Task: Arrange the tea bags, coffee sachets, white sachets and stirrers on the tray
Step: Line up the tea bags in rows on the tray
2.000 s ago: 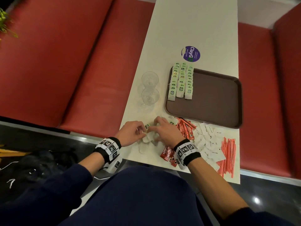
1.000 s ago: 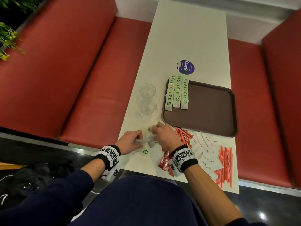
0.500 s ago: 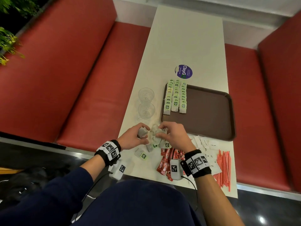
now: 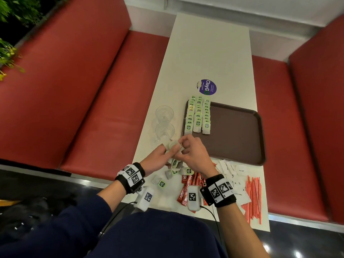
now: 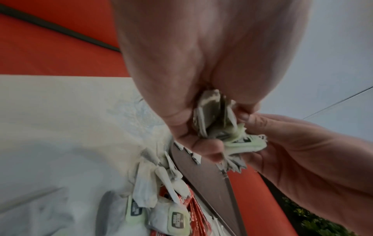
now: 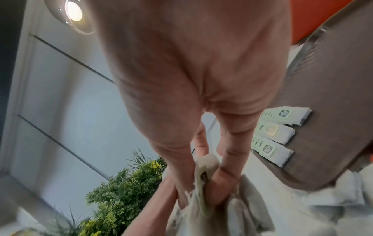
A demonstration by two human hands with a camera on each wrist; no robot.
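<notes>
1. Both hands have lifted off the table since two seconds ago and now sit closer to the tray, carrying a bunch of tea bags between them.
2. Left hand: fingers curled round the bunch, thumb pressing the stack. Right hand: fingertips pinching the same bunch from the other side.
3. Done: three neat overlapping rows of tea bags on the tray, just ahead of the right hand's fingertips.
4. Left: loose tea bags under and behind both hands; coffee sachets beneath the right wrist; white sachets and stirrers out past the right wrist. None of those three kinds on the tray yet. My read: early, roughly a quarter in.
5. Bags in hand: thin grey-white paper pouches with pale green tags, edges uneven and fanned, not squared up. Count not readable.
6. Two glasses stand just ahead of the left hand, off the tray.
</notes>
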